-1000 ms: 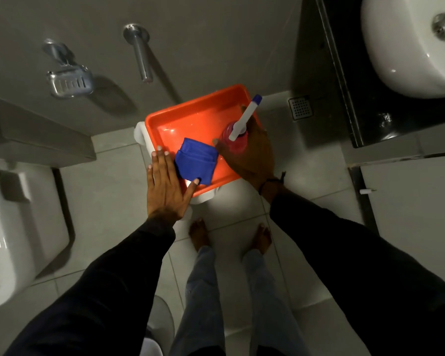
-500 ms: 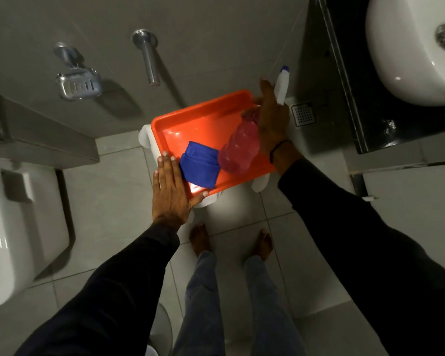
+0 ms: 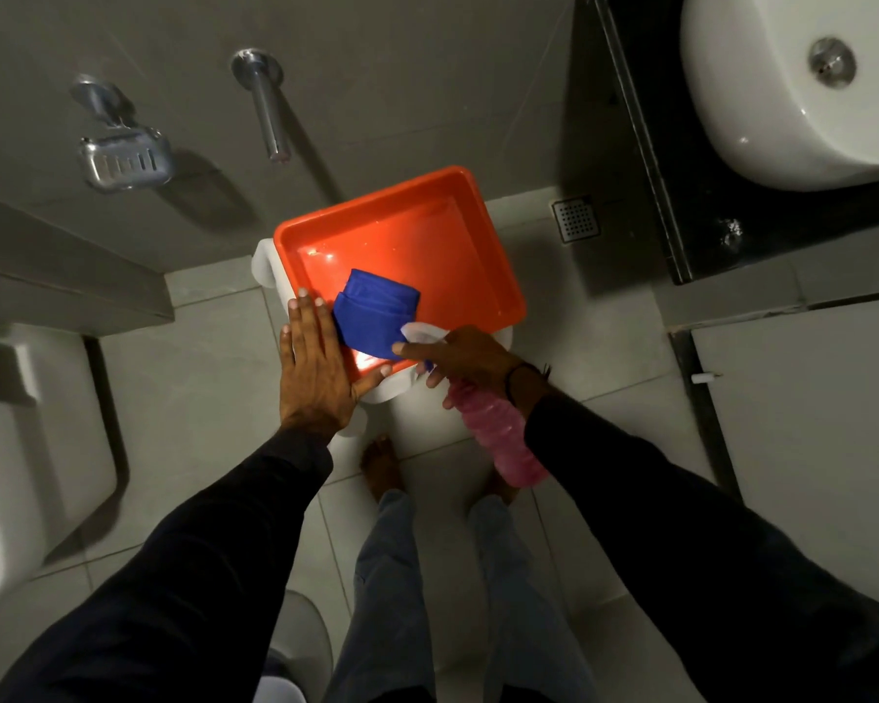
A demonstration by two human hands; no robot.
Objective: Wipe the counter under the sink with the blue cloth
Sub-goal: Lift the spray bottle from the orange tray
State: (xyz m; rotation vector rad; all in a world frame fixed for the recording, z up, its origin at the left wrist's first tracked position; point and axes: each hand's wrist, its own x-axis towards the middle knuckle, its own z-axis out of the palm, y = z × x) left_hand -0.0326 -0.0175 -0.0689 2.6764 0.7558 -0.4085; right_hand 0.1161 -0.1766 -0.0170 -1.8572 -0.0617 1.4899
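Observation:
A folded blue cloth (image 3: 375,318) lies in the near left corner of an orange tray (image 3: 427,230), which rests on a white stool (image 3: 392,390). My left hand (image 3: 318,370) lies flat on the tray's near left rim, fingers spread, thumb along the front edge. My right hand (image 3: 465,356) grips a pink spray bottle (image 3: 498,441) by its white nozzle, bottle body pointing back toward me; its fingertips touch the cloth's near right edge. The black counter (image 3: 701,215) with the white sink basin (image 3: 782,93) is at the upper right.
A chrome wall spout (image 3: 265,101) and a soap dish (image 3: 123,162) hang on the grey wall. A white toilet (image 3: 26,449) stands at the left. A floor drain (image 3: 575,219) sits beside the counter. White cabinet doors (image 3: 808,423) are at the right. My bare feet stand below the stool.
My right hand lifted the pink spray bottle out of the tray, swung it toward the far right, then brought it back near the cloth. The left hand stayed on the tray rim.

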